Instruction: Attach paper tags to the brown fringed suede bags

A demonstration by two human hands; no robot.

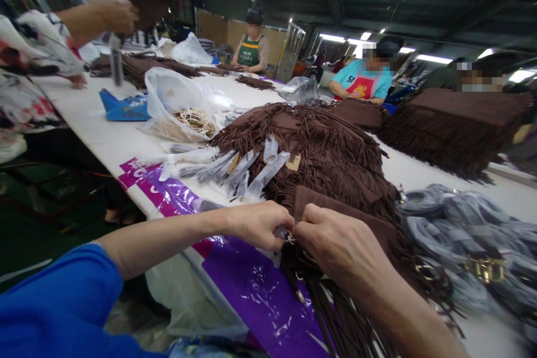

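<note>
A brown fringed bag (325, 198) lies in front of me at the table's edge, its long fringe hanging toward me. My left hand (262, 225) is closed in a pinch on a small metal clasp (288, 236), with a bit of grey wrapping showing beside it. Close against it, my right hand (335, 238) is closed on the top edge of the bag, near the clasp. The fingertips of both hands almost meet, and what lies between them is partly hidden. A small metal zip end (299, 295) dangles below my right hand.
Behind my hands lies a heap of brown fringed bags (323, 145). Plastic-wrapped straps (461, 224) with gold buckles are coiled at the right. A clear plastic bag (168, 95), a blue holder (121, 106) and purple plastic sheeting (251, 285) are on the table. Several co-workers sit around.
</note>
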